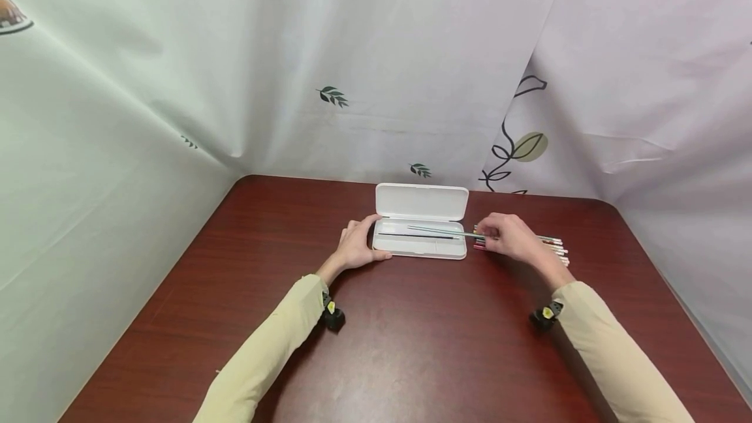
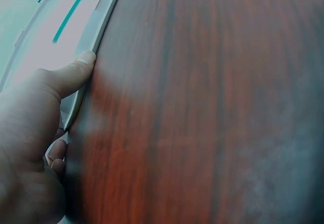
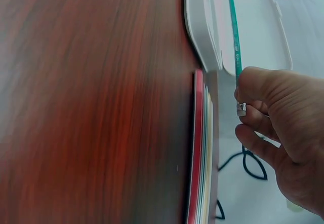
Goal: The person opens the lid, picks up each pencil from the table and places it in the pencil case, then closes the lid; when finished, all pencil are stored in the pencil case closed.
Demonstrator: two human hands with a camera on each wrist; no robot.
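Note:
A white pencil case (image 1: 420, 254) lies on the table with its lid raised at the back. My left hand (image 1: 356, 245) holds the case's left end, thumb along the front wall and fingers toward the back corner. Between thumb and fingers, my right hand (image 1: 510, 237) pinches a green pencil (image 3: 234, 24) close to its metal-banded end. That pencil slants over the case's right part, its other end above the tray. Inside lies a thin dark pencil (image 1: 405, 235) lengthwise. Several coloured pencils (image 3: 198, 148) lie side by side under and beside the right hand, partly hidden by it.
The brown wooden table (image 1: 411, 338) extends toward me. A white patterned cloth (image 1: 411, 70) hangs behind it and along both sides. Each wrist wears a small black camera, such as the left camera (image 1: 334, 317).

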